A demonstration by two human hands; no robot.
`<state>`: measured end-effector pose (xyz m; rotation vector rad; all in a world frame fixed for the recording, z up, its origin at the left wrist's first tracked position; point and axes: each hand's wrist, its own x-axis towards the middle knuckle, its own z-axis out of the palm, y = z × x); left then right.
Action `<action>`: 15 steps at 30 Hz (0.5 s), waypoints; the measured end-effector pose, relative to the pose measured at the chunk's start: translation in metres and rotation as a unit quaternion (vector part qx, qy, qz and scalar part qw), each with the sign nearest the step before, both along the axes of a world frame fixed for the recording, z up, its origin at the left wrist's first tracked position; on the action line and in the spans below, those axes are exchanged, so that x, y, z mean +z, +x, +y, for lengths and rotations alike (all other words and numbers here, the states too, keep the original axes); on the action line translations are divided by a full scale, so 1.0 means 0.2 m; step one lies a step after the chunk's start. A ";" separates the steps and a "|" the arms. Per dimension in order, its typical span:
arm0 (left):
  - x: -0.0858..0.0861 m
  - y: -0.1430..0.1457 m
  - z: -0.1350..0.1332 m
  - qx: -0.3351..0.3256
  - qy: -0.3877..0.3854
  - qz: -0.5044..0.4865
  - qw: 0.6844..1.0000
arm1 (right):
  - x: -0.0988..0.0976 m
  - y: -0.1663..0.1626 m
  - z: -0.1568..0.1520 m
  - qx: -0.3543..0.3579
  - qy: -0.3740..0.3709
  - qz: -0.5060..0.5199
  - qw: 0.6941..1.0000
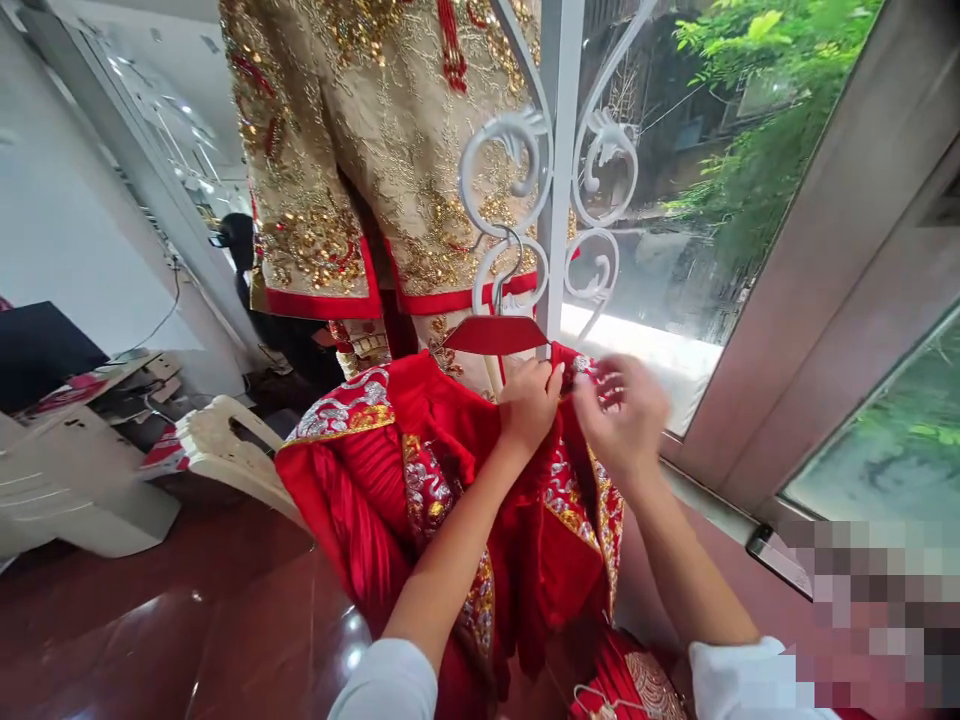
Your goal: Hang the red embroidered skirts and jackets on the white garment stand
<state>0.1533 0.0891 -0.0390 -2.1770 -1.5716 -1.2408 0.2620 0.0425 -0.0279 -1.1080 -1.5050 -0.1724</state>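
A red garment (360,480) with silver and gold embroidery hangs in front of me on a red hanger (495,335). The hanger's metal hook (510,250) is up against white scrollwork (517,190). My left hand (531,405) is closed on the garment's neckline, just under the hanger's right side. Beside it, my right hand (626,415) is at the embroidered right shoulder, slightly blurred. Its thumb and fingers are apart, with embroidery showing between them. Whether the right fingertips touch the cloth is unclear.
Behind hangs a gold-embroidered cream garment (405,150) with red trim. A cream chair (232,440) and a desk with a dark monitor (49,355) stand left. A phone (780,560) lies at lower right, by the window. Another red garment (637,690) is below. A person in dark clothing (240,245) is behind.
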 end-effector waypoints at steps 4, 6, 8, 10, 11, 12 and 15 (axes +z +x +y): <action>0.04 -0.02 -0.02 -0.034 -0.039 0.042 0.998 | 0.01 -0.03 0.23 -0.026 -0.076 0.004 0.997; 0.09 -0.05 -0.07 -0.046 -0.056 0.107 0.992 | 0.05 0.00 0.27 -0.006 -0.100 -0.041 0.994; 0.16 -0.07 -0.14 -0.059 -0.035 0.191 0.979 | 0.11 0.04 0.28 0.013 -0.129 -0.130 0.983; 0.26 -0.10 -0.19 -0.069 0.026 0.246 0.966 | 0.16 0.06 0.26 0.006 -0.149 -0.226 0.963; 0.31 -0.11 -0.19 -0.072 0.061 0.249 0.964 | 0.19 0.07 0.26 -0.008 -0.154 -0.262 0.953; 0.35 -0.12 -0.18 -0.072 0.090 0.238 0.964 | 0.21 0.07 0.26 -0.020 -0.158 -0.287 0.945; 0.42 -0.14 -0.09 -0.066 0.113 0.176 0.976 | 0.27 0.08 0.31 -0.026 -0.175 -0.296 0.939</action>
